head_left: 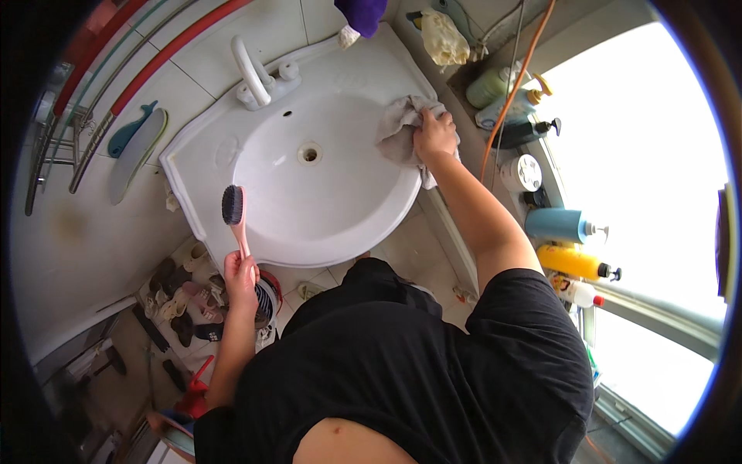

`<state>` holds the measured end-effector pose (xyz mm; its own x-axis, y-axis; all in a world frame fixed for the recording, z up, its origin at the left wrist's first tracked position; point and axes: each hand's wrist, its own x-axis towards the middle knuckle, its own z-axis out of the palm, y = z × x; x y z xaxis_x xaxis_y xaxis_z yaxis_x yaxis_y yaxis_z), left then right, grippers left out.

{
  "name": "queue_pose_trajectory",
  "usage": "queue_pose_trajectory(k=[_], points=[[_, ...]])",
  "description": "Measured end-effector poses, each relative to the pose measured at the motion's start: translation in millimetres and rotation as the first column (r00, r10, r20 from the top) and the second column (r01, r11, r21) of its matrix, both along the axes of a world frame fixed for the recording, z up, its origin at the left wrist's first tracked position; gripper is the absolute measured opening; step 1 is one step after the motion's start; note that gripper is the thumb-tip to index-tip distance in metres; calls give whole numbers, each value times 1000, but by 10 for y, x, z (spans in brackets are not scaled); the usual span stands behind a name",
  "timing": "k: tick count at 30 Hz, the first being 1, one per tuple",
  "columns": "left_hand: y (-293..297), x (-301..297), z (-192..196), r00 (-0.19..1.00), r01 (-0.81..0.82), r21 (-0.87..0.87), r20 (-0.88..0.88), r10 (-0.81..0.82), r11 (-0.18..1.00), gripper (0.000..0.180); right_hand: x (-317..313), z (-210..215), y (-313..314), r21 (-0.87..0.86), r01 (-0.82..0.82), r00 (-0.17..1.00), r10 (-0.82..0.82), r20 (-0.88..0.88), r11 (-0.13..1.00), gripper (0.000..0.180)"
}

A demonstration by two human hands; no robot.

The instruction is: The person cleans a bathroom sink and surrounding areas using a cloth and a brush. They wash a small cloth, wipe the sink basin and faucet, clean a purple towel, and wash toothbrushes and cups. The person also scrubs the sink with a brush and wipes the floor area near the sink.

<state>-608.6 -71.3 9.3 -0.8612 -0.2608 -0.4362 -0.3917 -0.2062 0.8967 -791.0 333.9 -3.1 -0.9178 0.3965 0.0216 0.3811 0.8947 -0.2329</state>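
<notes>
Tiled bathroom: right hand presses grey cloth on white sink rim, left hand clasps pink brush.

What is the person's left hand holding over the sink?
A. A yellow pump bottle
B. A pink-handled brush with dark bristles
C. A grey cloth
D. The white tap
B: the left hand grips the pink-handled brush at the near rim of the white sink, while the right hand presses the grey cloth on the sink's far side.
</notes>
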Motion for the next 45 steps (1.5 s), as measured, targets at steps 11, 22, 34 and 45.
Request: queue_pose_trajectory(k=[11, 22, 34, 45], points=[[75, -253, 115, 984, -181, 31, 0, 181, 983, 17, -1746, -133, -58, -648, -36, 998, 66, 22, 761, 44], [-436, -486, 85, 959, -283, -118, -28, 281, 952, 22, -1261, -396, -444, -192, -549, 754, 383, -535, 814, 55], [-315, -387, 104, 967, -255, 430, 96, 236, 866, 23, 547, 150, -2062, -899, -366, 667, 741, -74, 240, 32], [-62, 39, 627, 983, 183, 121, -29, -181, 976, 35, -1369, 245, -2098, -100, -442, 897, 437, -63, 892, 42]])
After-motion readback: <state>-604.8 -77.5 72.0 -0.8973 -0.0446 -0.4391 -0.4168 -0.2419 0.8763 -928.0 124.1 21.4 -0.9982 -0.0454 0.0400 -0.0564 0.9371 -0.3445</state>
